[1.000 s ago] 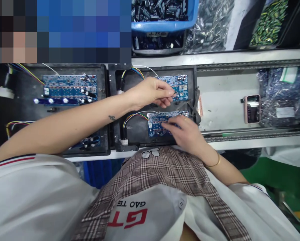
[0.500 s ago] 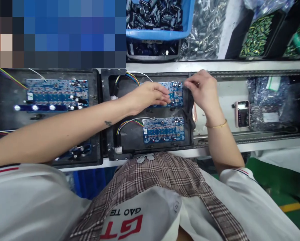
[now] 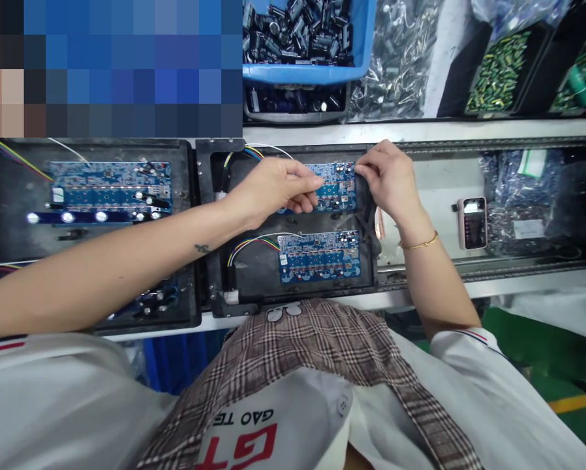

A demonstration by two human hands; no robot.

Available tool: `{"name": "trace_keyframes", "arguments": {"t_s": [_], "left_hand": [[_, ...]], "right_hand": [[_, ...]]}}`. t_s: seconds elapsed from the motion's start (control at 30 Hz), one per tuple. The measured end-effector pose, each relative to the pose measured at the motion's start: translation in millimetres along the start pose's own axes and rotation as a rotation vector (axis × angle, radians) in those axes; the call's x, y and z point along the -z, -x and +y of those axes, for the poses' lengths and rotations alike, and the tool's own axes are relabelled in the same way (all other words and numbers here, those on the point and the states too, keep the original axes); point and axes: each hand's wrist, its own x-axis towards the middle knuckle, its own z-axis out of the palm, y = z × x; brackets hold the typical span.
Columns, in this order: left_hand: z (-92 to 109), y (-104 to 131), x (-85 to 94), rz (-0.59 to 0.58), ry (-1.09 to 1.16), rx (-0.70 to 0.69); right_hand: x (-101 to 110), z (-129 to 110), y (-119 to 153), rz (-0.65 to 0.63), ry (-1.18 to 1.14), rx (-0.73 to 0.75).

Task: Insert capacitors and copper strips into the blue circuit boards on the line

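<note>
A blue circuit board (image 3: 339, 186) lies in the upper part of a black tray (image 3: 254, 281). Over its left part is my left hand (image 3: 278, 189), thumb and fingertips drawn together above the board; whatever they may hold is too small to tell. My right hand (image 3: 388, 173) pinches at the board's upper right corner, and nothing can be made out between its fingertips. Below, a second blue board (image 3: 318, 256) lies in the same tray, with coloured wires curving from its left side.
On the left, another black tray carries a board (image 3: 109, 179) with capacitors. A blue bin (image 3: 312, 73) of capacitors stands behind. To the right are a pink-cased device (image 3: 473, 223), plastic bags (image 3: 523, 222) and a container of green parts (image 3: 498, 75).
My left hand's fingers have drawn together and shifted slightly left. My right hand has moved a little left, its fingertips now at the board's corner.
</note>
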Motion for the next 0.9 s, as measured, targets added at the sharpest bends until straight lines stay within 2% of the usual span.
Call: {"name": "trace_keyframes", "arguments": {"t_s": [0.13,0.43,0.67,0.77,0.9], "left_hand": [[0.7,5.5,1.4,0.024,-0.034,-0.018],[-2.2,7.5,0.9,-0.092,0.029,0.026],[-6.2,11.4,3.1,-0.115,0.067,0.032],[-9.2,15.5,3.0,-0.113,0.09,0.032],[-11.8,20.9,-0.1,-0.133,0.107,0.023]], "right_hand": [[-1.7,2.0,0.7,0.005,0.018,0.003],[0.2,2.6,-1.3,-0.048,0.007,0.02],[7.1,-17.0,14.6,0.036,-0.007,-0.027],[3.6,-25.6,23.7,0.021,-0.006,-0.001],[-4.8,-24.6,22.3,0.01,0.045,-0.026]]}}
